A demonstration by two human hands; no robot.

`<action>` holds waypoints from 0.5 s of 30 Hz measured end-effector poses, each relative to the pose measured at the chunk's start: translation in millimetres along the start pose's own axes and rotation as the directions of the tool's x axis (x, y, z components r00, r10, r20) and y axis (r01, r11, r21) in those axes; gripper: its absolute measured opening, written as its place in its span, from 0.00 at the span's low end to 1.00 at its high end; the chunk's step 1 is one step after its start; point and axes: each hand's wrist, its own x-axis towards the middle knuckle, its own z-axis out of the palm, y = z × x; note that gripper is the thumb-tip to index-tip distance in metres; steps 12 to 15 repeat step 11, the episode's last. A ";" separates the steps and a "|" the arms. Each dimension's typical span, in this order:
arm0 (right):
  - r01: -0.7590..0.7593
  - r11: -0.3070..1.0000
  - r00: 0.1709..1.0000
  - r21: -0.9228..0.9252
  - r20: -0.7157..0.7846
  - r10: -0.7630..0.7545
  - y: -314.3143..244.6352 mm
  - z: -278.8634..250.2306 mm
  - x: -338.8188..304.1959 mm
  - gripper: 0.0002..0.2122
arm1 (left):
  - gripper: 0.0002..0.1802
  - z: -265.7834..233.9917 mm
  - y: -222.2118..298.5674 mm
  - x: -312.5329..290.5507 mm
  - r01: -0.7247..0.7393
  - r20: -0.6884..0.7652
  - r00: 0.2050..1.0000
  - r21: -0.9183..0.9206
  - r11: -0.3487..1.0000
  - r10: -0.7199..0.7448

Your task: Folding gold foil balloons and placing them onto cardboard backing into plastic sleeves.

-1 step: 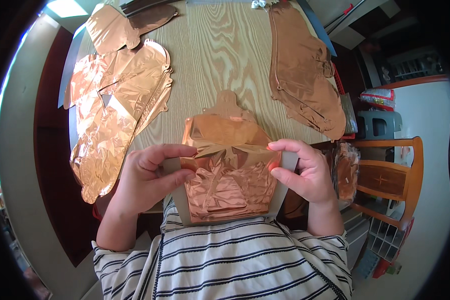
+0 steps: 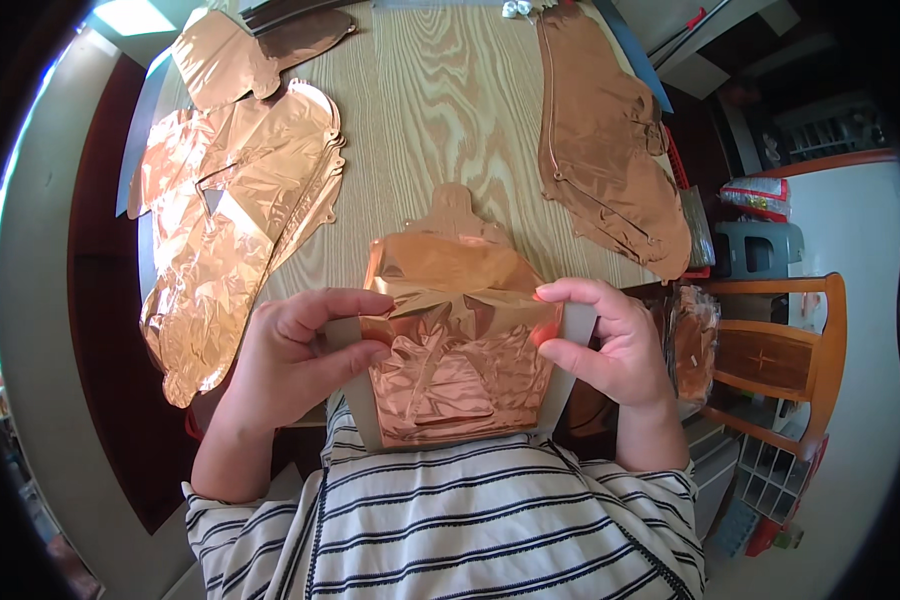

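Observation:
A flat, copper-coloured foil balloon (image 2: 460, 375) lies over a stiff grey sheet (image 2: 563, 390) at the table's near edge, against my striped shirt. Its lower part is crinkled and shiny, and a narrow rounded tab sticks out at the far end. My left hand (image 2: 305, 350) pinches the left edge between thumb and index finger. On the opposite edge, my right hand (image 2: 612, 350) holds it the same way, with the thumb below the index finger. The fingertips partly hide both edges.
Shiny flat foil balloons (image 2: 205, 240) are piled at the table's left, with another foil piece (image 2: 220, 60) beyond. A darker copper foil stack (image 2: 600, 130) lies at the right. Small white items (image 2: 515, 9) sit at the far edge. A wooden chair (image 2: 830, 350) stands right of the wood-grain table (image 2: 440, 100).
The foil balloon has shifted very slightly toward me. Both hands keep their pinch on its edges.

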 end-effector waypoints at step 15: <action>0.143 0.960 0.988 -0.242 0.088 -0.126 -10.4 -6.4 5.4 0.20 | 0.17 -0.8 4.7 -4.4 0.070 0.013 0.997 0.011 0.997 -0.070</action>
